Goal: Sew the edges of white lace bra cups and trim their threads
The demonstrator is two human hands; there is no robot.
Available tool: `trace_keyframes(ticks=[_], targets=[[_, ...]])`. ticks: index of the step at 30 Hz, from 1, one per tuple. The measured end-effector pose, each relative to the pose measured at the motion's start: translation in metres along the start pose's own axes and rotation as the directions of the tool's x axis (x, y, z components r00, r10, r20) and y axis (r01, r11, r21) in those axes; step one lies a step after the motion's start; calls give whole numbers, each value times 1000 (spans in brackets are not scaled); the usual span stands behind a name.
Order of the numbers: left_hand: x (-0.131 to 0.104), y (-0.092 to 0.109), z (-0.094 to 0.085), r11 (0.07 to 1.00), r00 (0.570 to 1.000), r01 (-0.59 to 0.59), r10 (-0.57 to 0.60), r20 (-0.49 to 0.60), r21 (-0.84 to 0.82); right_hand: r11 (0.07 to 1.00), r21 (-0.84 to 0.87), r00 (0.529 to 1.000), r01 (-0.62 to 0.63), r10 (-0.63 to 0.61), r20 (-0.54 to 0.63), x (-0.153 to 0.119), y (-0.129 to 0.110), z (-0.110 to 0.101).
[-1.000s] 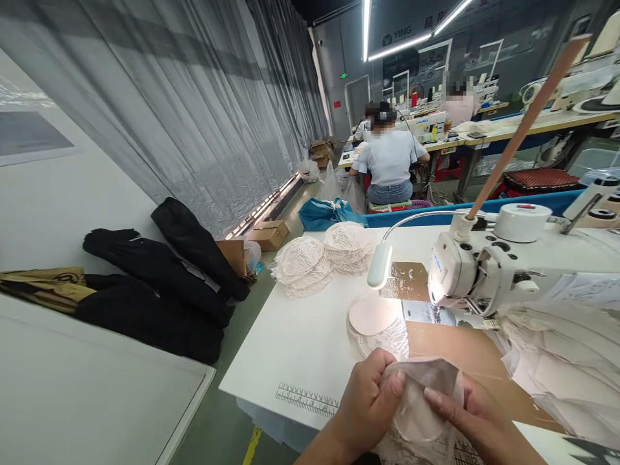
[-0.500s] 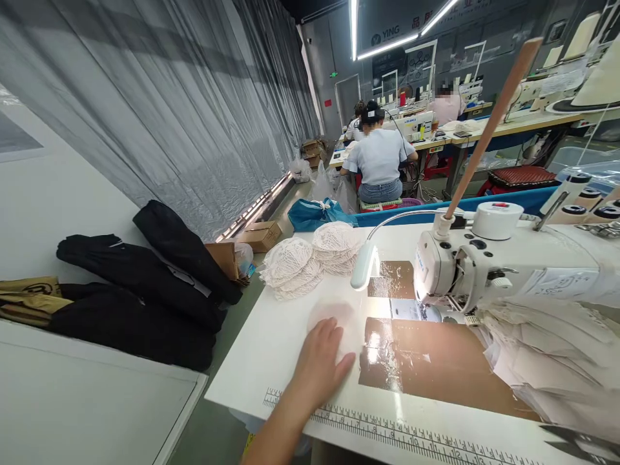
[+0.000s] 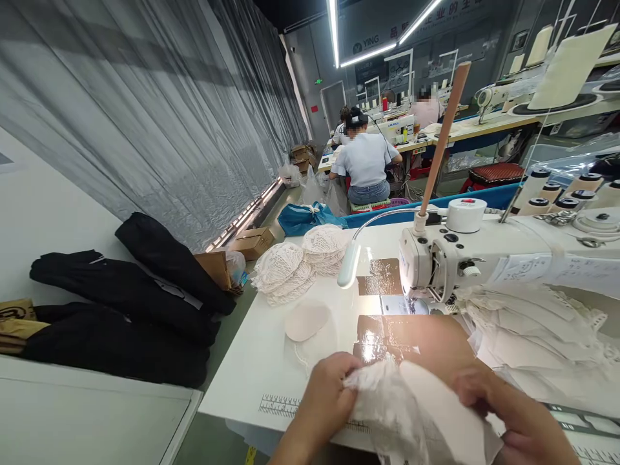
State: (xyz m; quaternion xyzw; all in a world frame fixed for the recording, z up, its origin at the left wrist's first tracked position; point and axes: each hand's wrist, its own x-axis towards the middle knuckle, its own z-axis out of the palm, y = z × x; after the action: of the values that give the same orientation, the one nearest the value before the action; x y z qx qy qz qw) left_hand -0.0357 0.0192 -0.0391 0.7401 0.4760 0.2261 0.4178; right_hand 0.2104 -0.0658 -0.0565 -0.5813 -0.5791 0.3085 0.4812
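My left hand (image 3: 332,391) is closed, pinching the edge of a sheer white lace fabric piece (image 3: 387,400) near the front edge of the table. A smooth pale-beige fabric panel (image 3: 438,403) hangs beside the lace, and whether the two are joined I cannot tell. My right hand (image 3: 506,410), slightly blurred, has its fingers curled on the panel's right side. Beyond my left hand, a rounded pale cup piece (image 3: 307,321) with a sheer lower part lies flat on the white table (image 3: 242,374).
A white sewing machine (image 3: 436,258) stands to the right, with a bent lamp (image 3: 349,263) beside it. Stacked lace cups (image 3: 283,268) are at the far left of the table. Layered pale fabric (image 3: 537,342) lies under the machine arm. Thread spools (image 3: 537,184) stand behind; a person (image 3: 365,161) sits ahead.
My left hand has left the rounded piece on the table and come nearer, now gripping lace. My right hand has entered with the pale fabric. The view has turned slightly right.
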Motion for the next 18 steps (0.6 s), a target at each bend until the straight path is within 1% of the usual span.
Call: trace_keyframes(ticks=[1,2,3,4,5,6,7,8,9,10,11,12,13,14,15,16,17,18], targets=[[-1,-3,0,1000,999,18,-19,-50,-22,998,-51,997,-26,22,-77,1,4,-5],[-2,-3,2,994,999,30,-33,-29,-106,994,-80,991,-68,58,-123,3,6,-8],[-3,-2,5,969,999,33,-21,50,-245,991,-74,988,-110,101,-113,4,8,-7],[-4,1,10,914,986,38,32,164,-405,989,-23,988,-148,147,-46,5,9,-5],[-6,4,16,832,954,48,126,271,-553,979,73,980,-190,185,69,6,8,-1],[-7,9,22,743,912,62,229,340,-667,948,196,955,-251,210,208,7,7,5],[-7,12,27,667,874,72,317,369,-741,889,315,913,-333,219,345,7,5,10],[-7,15,31,617,852,70,372,369,-784,810,407,864,-423,225,451,6,2,15],[-6,16,34,599,855,51,387,345,-799,731,460,823,-504,244,513,5,-1,19],[-5,16,36,616,882,16,363,302,-787,669,483,793,-565,277,543,4,-4,21],[-4,15,36,659,918,-23,312,245,-751,628,487,770,-607,314,555,2,-7,22],[-2,13,36,713,947,-38,249,202,-701,604,489,758,-629,337,559,1,-10,22],[-1,11,36,753,964,-23,190,184,-658,588,499,754,-637,341,561,0,-12,22],[-1,9,36,769,969,20,143,202,-639,567,517,753,-641,337,565,-1,-13,21],[0,8,36,758,960,79,118,256,-647,546,543,759,-637,326,563,-2,-13,21],[-1,7,37,726,940,141,116,321,-673,537,573,777,-619,317,543,-2,-11,22],[-2,7,38,683,920,187,129,369,-706,549,596,806,-586,322,496,-3,-8,23],[-3,8,39,650,912,207,143,385,-731,594,599,842,-537,341,418,-3,-4,24]])
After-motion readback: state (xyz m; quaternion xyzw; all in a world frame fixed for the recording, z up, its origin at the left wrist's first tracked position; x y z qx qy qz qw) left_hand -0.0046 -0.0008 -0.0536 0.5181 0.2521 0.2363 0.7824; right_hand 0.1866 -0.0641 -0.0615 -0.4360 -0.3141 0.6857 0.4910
